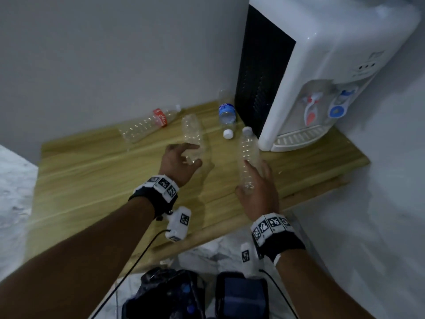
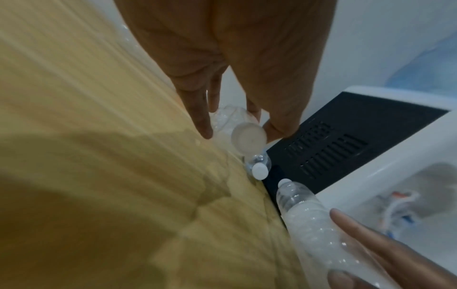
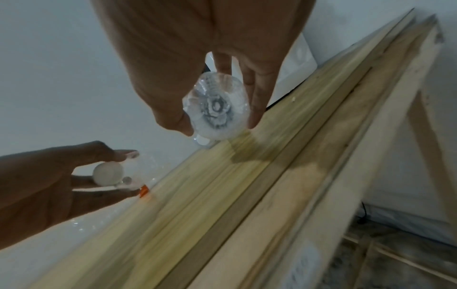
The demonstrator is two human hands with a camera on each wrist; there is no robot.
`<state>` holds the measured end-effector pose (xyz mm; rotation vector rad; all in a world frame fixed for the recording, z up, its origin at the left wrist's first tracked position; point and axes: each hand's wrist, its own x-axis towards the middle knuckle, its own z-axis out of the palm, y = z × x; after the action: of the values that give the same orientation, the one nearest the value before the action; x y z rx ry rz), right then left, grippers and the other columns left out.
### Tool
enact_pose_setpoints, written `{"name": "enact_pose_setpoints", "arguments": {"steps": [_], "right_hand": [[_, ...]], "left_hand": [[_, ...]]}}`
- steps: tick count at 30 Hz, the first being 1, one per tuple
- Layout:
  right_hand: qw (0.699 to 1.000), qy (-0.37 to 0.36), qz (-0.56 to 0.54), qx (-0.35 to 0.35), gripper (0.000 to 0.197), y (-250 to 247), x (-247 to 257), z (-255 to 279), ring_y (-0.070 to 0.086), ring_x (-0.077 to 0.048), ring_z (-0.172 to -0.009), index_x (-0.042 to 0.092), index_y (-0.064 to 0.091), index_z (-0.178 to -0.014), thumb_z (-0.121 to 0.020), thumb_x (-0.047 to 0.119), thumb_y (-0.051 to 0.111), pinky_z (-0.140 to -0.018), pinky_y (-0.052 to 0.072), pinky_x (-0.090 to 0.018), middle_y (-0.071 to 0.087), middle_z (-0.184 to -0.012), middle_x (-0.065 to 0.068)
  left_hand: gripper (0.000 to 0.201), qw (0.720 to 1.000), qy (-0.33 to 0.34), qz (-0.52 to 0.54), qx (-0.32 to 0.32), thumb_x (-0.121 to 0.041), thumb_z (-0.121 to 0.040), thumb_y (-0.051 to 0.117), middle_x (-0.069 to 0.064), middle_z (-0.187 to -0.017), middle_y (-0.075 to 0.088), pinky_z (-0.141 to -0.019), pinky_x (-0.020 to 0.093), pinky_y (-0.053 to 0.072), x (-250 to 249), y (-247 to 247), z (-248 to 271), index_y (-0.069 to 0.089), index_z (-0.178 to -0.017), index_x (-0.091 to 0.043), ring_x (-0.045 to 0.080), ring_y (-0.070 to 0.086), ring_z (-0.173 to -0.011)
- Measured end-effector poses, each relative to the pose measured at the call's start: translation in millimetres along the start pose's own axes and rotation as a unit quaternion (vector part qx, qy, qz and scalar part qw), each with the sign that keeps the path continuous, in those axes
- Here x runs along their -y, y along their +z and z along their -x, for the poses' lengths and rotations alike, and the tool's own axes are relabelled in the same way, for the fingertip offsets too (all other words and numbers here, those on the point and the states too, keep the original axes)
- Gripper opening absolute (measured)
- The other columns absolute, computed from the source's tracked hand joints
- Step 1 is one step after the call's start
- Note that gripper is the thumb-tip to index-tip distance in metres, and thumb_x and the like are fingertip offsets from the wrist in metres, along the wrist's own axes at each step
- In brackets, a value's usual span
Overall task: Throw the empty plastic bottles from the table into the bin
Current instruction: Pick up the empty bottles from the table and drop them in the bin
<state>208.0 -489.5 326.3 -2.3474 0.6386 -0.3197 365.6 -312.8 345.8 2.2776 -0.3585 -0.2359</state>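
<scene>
On the wooden table (image 1: 96, 171) my left hand (image 1: 193, 155) grips a clear capped bottle (image 1: 192, 131) by its neck end; its white cap (image 2: 248, 137) sits between my fingers (image 2: 201, 121). My right hand (image 1: 247, 178) grips a second clear bottle (image 1: 248, 148) near its base (image 3: 216, 109), with the white cap pointing away from me. A red-labelled bottle (image 1: 149, 124) lies at the back by the wall. Beside the dispenser lies a blue-labelled bottle (image 1: 226, 113), white cap (image 1: 228, 134) towards me. No bin is in view.
A white water dispenser (image 1: 322, 72) stands at the table's back right, its drip tray (image 1: 299, 137) close to my right-hand bottle. Walls close off the back and the right. Pale floor (image 1: 13, 192) lies left of the table, and dark bags (image 1: 195, 295) sit below me.
</scene>
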Motion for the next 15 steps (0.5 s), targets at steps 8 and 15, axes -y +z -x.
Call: {"name": "enact_pose_setpoints", "arguments": {"steps": [8,15], "right_hand": [[0.995,-0.083,-0.02,-0.046,0.071,-15,49,147,0.049,-0.02,-0.13,0.036,0.048,-0.141,-0.074,0.029,0.071,-0.091,0.055,-0.038,0.032,-0.155,0.0],[0.991,-0.102,-0.086,-0.011,0.065,6,69,312,0.047,-0.016,-0.134,0.03,0.05,-0.141,-0.08,0.032,0.07,-0.099,0.034,-0.004,0.042,-0.15,-0.003]], "left_hand": [[0.038,0.995,0.031,0.097,0.005,-0.028,-0.086,0.075,0.0,-0.134,0.057,-0.088,0.022,0.059,41,-70,180,0.07,-0.122,-0.039,0.013,0.072,-0.102],[0.034,0.983,-0.002,0.184,0.02,-0.022,-0.088,0.07,-0.003,-0.134,0.066,-0.079,0.016,0.056,105,-110,346,0.07,-0.12,-0.033,0.014,0.072,-0.102]]}}
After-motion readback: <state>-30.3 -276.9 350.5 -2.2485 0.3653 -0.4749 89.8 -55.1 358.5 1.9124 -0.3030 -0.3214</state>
